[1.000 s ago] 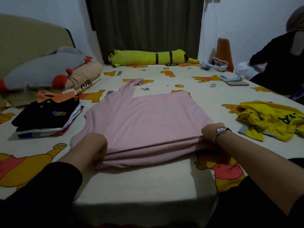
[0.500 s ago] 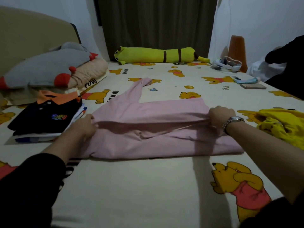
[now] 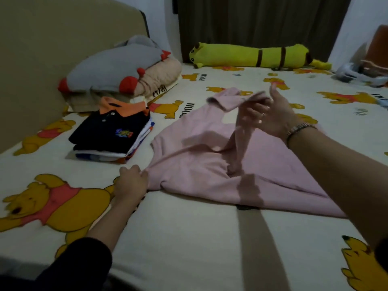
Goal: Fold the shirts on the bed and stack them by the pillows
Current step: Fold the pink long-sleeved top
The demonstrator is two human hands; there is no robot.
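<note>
Left hand [image 3: 131,182] lies low at lower left, fingers curled in a grip. Right hand [image 3: 270,114], upper right, is raised with fingers loosely spread, thumb up, wrist watch-banded.

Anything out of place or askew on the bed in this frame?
Only the pink shirt looks untidy: it lies rumpled mid-fold, one sleeve lifted by the right hand while the left hand holds its corner. The folded stack by the pillows sits neat. Nothing spilled or damaged.
</note>
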